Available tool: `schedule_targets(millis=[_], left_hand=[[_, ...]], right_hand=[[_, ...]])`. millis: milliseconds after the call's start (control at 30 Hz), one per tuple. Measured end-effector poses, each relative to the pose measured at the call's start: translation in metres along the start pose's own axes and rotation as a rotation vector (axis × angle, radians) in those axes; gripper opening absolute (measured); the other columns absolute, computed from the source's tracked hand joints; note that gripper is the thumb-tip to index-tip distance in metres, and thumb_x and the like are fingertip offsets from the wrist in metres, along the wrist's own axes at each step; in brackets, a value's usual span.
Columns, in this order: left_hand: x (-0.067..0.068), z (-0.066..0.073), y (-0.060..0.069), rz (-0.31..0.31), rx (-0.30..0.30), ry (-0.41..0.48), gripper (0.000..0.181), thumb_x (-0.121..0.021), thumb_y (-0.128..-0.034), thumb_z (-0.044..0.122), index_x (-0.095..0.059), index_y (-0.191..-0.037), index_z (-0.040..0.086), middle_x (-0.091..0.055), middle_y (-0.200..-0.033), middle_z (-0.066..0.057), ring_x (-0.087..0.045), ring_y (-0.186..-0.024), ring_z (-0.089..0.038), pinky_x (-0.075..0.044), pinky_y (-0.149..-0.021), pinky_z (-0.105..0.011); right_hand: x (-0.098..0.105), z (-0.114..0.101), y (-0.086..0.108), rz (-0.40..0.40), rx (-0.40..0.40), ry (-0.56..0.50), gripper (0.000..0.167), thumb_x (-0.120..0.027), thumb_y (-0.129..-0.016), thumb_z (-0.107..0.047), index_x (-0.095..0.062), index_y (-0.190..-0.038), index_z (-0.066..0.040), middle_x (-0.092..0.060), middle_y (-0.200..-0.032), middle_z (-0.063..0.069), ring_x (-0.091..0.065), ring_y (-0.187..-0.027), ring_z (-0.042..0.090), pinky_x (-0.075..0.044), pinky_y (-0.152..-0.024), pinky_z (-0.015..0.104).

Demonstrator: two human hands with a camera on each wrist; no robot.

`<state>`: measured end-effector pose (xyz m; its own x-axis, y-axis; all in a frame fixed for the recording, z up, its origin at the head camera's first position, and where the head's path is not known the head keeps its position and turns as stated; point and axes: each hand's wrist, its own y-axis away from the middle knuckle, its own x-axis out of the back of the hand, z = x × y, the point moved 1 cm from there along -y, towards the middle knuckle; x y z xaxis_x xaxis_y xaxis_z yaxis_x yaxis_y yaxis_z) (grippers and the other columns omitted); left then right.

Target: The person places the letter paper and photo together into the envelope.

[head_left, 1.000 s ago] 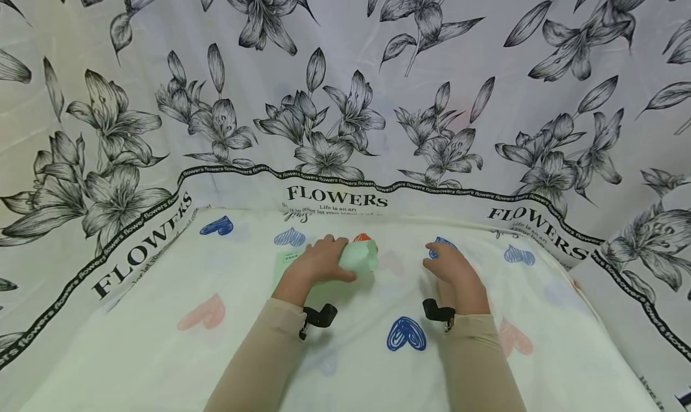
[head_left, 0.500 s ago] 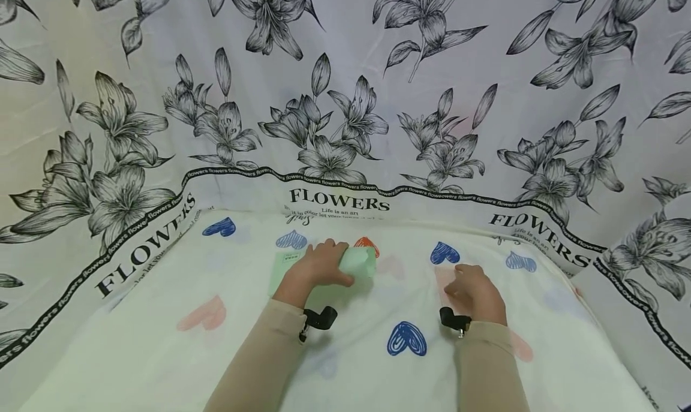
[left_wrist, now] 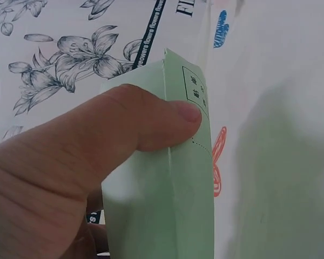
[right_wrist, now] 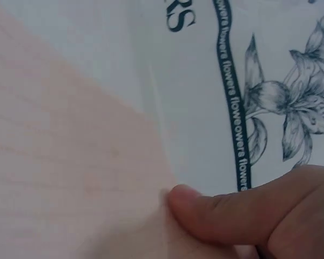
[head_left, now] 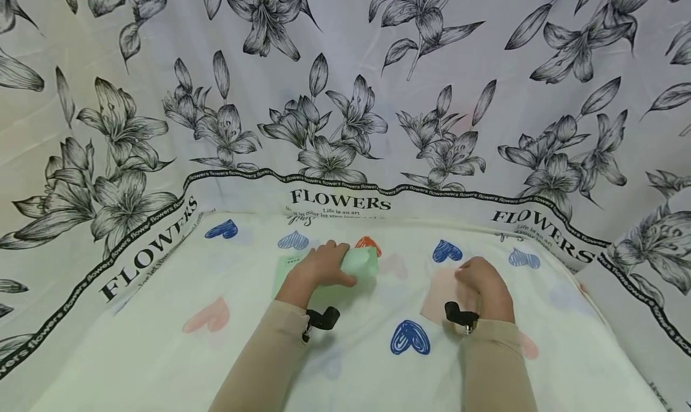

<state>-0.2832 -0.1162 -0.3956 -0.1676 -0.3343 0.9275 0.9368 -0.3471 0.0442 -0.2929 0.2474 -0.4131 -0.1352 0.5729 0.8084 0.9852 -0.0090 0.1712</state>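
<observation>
My left hand [head_left: 318,267] grips a pale green paper envelope [head_left: 363,263] that bulges near the middle of the bed-like surface. In the left wrist view the thumb [left_wrist: 167,120] presses on the envelope [left_wrist: 191,189], just below its printed stamp box. To the right, my right hand [head_left: 486,287] pinches a corner of a pale pink sheet of paper [head_left: 438,295]. Faint ruled lines cross the paper [right_wrist: 70,151] in the right wrist view, and the thumb [right_wrist: 216,213] lies at its edge. The fingers under the paper are mostly hidden.
A white cloth with coloured hearts [head_left: 408,337] covers the surface. Behind it hangs a white curtain [head_left: 324,40] with black flower prints and a lettered band. Each wrist carries a small black camera mount [head_left: 323,318].
My right hand has moved right and back toward me, and the pink paper now shows spread out beside it. My left hand keeps its grip on the envelope, almost still.
</observation>
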Motion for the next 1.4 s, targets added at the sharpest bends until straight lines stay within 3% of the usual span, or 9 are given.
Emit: schedule_targets(millis=[133,200,333,500,700,1000,1133,1233,1400], left_hand=[[0.002,-0.001,-0.001,0.013,0.003,0.017,0.085,-0.083,-0.0762,0.043,-0.051,-0.147,0.008,-0.056,-0.125,-0.013,-0.053,-0.110,-0.030,-0.031,-0.113,-0.062],[0.002,-0.002,-0.002,0.015,0.013,0.023,0.085,-0.084,-0.0762,0.043,-0.052,-0.147,0.009,-0.056,-0.125,-0.013,-0.053,-0.110,-0.030,-0.031,-0.114,-0.062],[-0.002,-0.007,-0.005,0.005,0.027,0.021,0.085,-0.084,-0.0761,0.046,-0.052,-0.146,0.010,-0.057,-0.123,-0.011,-0.053,-0.108,-0.028,-0.033,-0.113,-0.060],[-0.005,-0.009,-0.007,0.023,0.018,0.015,0.086,-0.085,-0.0747,0.046,-0.053,-0.145,0.010,-0.056,-0.123,-0.011,-0.053,-0.108,-0.029,-0.035,-0.111,-0.059],[-0.004,-0.007,-0.005,0.059,0.012,0.002,0.085,-0.087,-0.0738,0.045,-0.053,-0.144,0.010,-0.056,-0.119,-0.013,-0.053,-0.104,-0.029,-0.043,-0.101,-0.054],[-0.004,-0.002,-0.002,0.114,0.003,0.005,0.096,-0.087,-0.0755,0.051,-0.046,-0.151,0.008,-0.055,-0.124,-0.017,-0.056,-0.102,-0.031,-0.052,-0.088,-0.049],[-0.003,0.000,-0.001,0.149,0.000,0.004,0.102,-0.089,-0.0740,0.050,-0.043,-0.153,0.006,-0.054,-0.127,-0.020,-0.056,-0.106,-0.034,-0.052,-0.089,-0.049],[-0.003,0.001,-0.001,0.178,-0.015,-0.018,0.103,-0.089,-0.0730,0.051,-0.043,-0.153,0.006,-0.053,-0.127,-0.020,-0.057,-0.106,-0.035,-0.051,-0.090,-0.050],[-0.002,0.004,-0.002,0.220,-0.034,-0.035,0.104,-0.091,-0.0707,0.051,-0.044,-0.152,0.006,-0.053,-0.126,-0.021,-0.056,-0.106,-0.037,-0.048,-0.094,-0.052]], right_hand=[[0.007,-0.018,0.001,0.030,0.054,-0.098,0.043,-0.040,-0.106,-0.021,-0.056,-0.128,0.012,-0.061,-0.106,0.025,-0.057,-0.083,0.031,-0.050,-0.069,0.043],[0.009,-0.028,0.002,0.046,0.071,-0.151,0.045,-0.036,-0.107,-0.024,-0.053,-0.132,0.009,-0.059,-0.107,0.024,-0.055,-0.080,0.027,-0.047,-0.065,0.039],[0.009,-0.045,0.004,0.040,0.113,-0.231,0.042,-0.042,-0.106,-0.022,-0.050,-0.135,0.008,-0.062,-0.107,0.021,-0.054,-0.076,0.023,-0.045,-0.062,0.034],[0.010,-0.058,0.008,0.029,0.168,-0.320,0.033,-0.050,-0.102,-0.016,-0.052,-0.127,0.004,-0.058,-0.074,0.006,-0.049,-0.060,0.019,-0.039,-0.055,0.032],[0.012,-0.064,0.014,0.035,0.195,-0.384,0.029,-0.055,-0.102,-0.014,-0.051,-0.123,0.004,-0.055,-0.064,0.003,-0.056,-0.061,0.023,-0.042,-0.058,0.032],[0.000,-0.073,0.013,-0.039,0.232,-0.343,0.032,-0.058,-0.102,-0.014,-0.056,-0.126,0.006,-0.066,-0.075,0.006,-0.066,-0.070,0.029,-0.048,-0.065,0.035],[-0.002,-0.073,0.016,-0.081,0.278,-0.303,0.018,-0.055,-0.102,-0.008,-0.065,-0.104,0.007,-0.059,-0.071,0.006,-0.058,-0.064,0.023,-0.046,-0.063,0.034],[-0.001,-0.073,0.019,-0.099,0.310,-0.284,0.022,-0.052,-0.101,-0.004,-0.063,-0.083,0.002,-0.053,-0.064,0.005,-0.050,-0.058,0.020,-0.042,-0.062,0.034],[0.000,-0.073,0.024,-0.114,0.275,-0.300,0.025,-0.051,-0.098,-0.001,-0.063,-0.076,0.000,-0.051,-0.060,0.003,-0.044,-0.054,0.016,-0.040,-0.061,0.034]])
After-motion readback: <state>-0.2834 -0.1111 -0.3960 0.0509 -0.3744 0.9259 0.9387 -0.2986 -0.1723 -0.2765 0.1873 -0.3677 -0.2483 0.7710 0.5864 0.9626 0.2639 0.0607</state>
